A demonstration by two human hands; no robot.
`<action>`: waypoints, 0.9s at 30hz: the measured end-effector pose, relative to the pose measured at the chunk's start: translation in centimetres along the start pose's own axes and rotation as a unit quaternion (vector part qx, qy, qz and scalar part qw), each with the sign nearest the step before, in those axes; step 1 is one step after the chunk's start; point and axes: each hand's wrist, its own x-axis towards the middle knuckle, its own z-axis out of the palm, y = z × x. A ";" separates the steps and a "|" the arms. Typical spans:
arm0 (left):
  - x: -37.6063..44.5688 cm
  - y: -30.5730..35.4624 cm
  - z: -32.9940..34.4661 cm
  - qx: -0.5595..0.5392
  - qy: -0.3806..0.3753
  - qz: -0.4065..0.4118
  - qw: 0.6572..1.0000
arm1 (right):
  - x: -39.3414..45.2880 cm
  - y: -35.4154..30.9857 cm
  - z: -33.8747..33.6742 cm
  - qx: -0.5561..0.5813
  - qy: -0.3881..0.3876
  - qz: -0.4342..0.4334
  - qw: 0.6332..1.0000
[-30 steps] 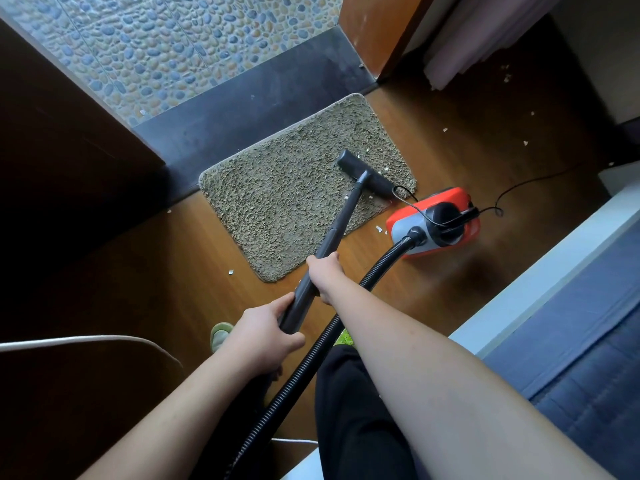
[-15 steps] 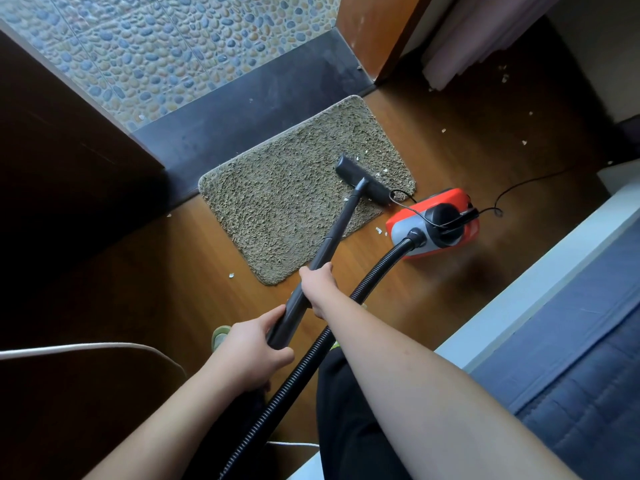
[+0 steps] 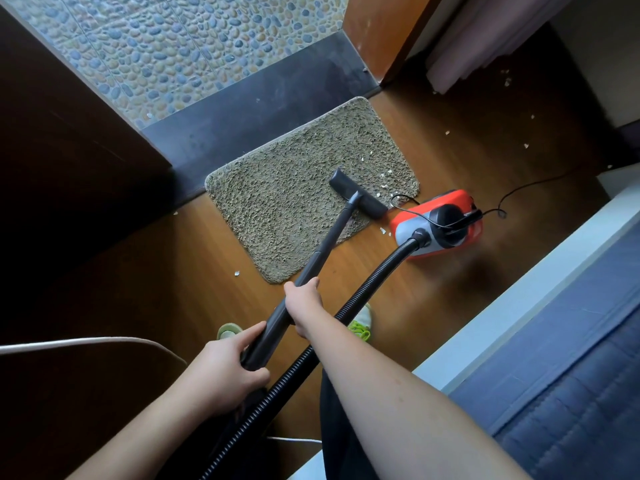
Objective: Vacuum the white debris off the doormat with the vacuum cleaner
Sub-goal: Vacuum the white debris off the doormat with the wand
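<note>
Head view: compared with a second ago, the nozzle [image 3: 358,199] has drawn back toward the person across the doormat [image 3: 294,202], from near the mat's right edge to a spot further in, and both hands sit lower in the frame. The right hand [image 3: 304,301] wraps its fingers round the middle of the black wand [image 3: 322,251]; the left hand [image 3: 221,370] grips the wand's lower end, thumb along the top. The nozzle lies flat on the mat's right part. A few white flecks [image 3: 384,174] remain on the mat beyond the nozzle, near its right edge, as before. The doormat itself has not moved: it lies on the wooden floor [image 3: 173,271] against the dark threshold [image 3: 259,109].

The red and grey vacuum body [image 3: 440,225] stands just right of the mat, its ribbed hose [image 3: 363,296] curving back under the right forearm. A thin black cord [image 3: 519,192] trails from the body, looping over the mat's near corner close to the nozzle. More white scraps [image 3: 526,145] dot the floor to the right. A green-laced shoe [image 3: 362,323] shows beside the hose.
</note>
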 end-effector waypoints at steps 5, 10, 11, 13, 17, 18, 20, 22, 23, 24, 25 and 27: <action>-0.6 -1.3 -0.4 -0.005 0.009 0.004 1.000 | -0.4 0.3 1.3 -0.011 -0.005 0.001 1.000; -1.0 -2.0 -0.6 -0.013 0.014 0.000 1.000 | -0.6 0.2 1.8 -0.030 -0.008 0.000 1.000; -1.0 -2.0 -0.6 -0.015 0.015 -0.001 1.000 | -0.6 0.1 1.8 -0.034 -0.008 0.000 0.999; -1.0 -1.9 -0.6 -0.020 0.011 -0.006 1.000 | -0.5 0.0 1.8 -0.035 -0.010 0.002 0.999; -0.7 -0.9 -0.1 -0.007 0.014 -0.008 1.000 | 0.2 0.1 1.3 -0.015 -0.006 -0.003 1.000; -0.5 -0.5 0.1 -0.006 0.014 -0.009 1.000 | 0.4 0.1 1.1 -0.010 -0.006 -0.007 1.000; -0.1 0.4 0.5 -0.007 0.013 -0.009 1.000 | 1.3 0.1 0.7 0.005 -0.008 -0.013 1.000; 0.6 1.4 1.0 -0.008 0.014 -0.008 1.000 | 3.4 0.3 0.2 0.016 -0.008 -0.017 1.000; 0.9 2.0 1.2 -0.006 0.016 -0.006 1.000 | 5.1 0.6 0.0 0.018 -0.006 -0.017 1.000; 1.2 2.6 1.4 -0.004 0.019 -0.003 1.000 | 6.7 0.8 -0.2 0.022 -0.004 -0.016 1.000; 1.4 3.1 1.6 0.001 0.023 0.001 1.000 | 7.5 0.8 -0.4 0.025 -0.003 -0.014 1.000; 1.8 3.8 1.7 0.001 0.027 0.004 1.000 | 7.7 0.3 -1.2 0.030 -0.001 -0.012 0.999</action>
